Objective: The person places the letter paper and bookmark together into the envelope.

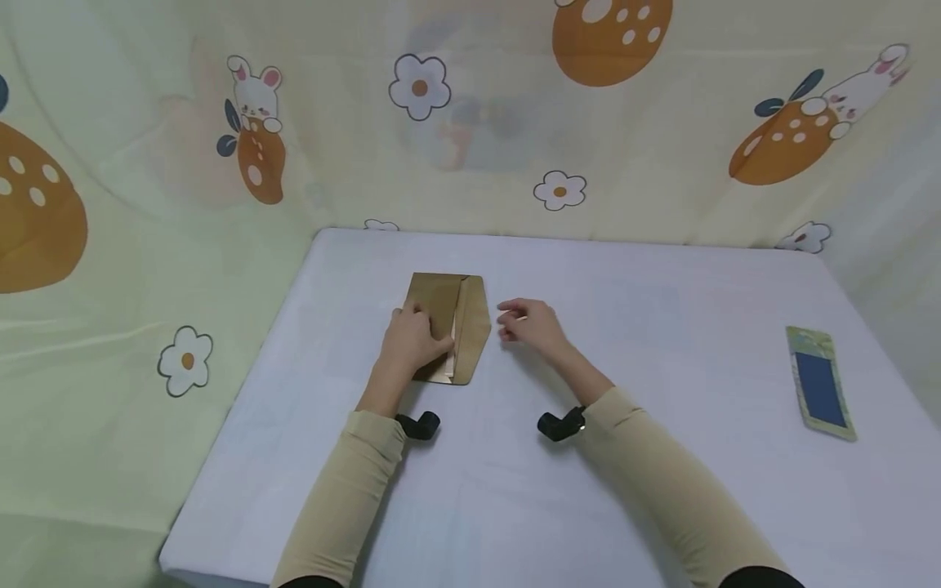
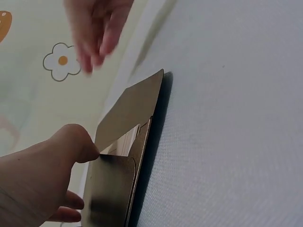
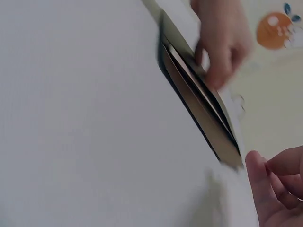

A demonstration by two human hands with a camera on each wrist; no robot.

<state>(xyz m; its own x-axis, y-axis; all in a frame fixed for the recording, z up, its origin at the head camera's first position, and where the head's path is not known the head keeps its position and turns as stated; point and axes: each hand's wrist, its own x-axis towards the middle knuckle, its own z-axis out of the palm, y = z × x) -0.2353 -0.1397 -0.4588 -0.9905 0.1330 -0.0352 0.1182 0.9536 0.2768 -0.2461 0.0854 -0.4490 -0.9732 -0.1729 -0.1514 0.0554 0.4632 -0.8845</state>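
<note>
A brown paper envelope (image 1: 435, 298) lies on the table with its pointed flap (image 1: 475, 322) folded out to the right. White paper (image 2: 123, 143) shows inside its mouth, which gapes in both wrist views. My left hand (image 1: 414, 339) grips the envelope, its thumb at the edge of the pocket and the other fingers toward the far left side. Just right of the flap, my right hand (image 1: 531, 324) hovers with loosely bent fingers and nothing in them. Its thumb and fingertips (image 3: 254, 163) come close together in the right wrist view.
A flat green-bordered item with a dark blue panel (image 1: 819, 388) lies at the table's right side. White cloth covers the table (image 1: 647, 327). A pale curtain (image 1: 485, 139) printed with rabbits and flowers hangs behind and to the left. Each wrist wears a black camera mount (image 1: 562, 425).
</note>
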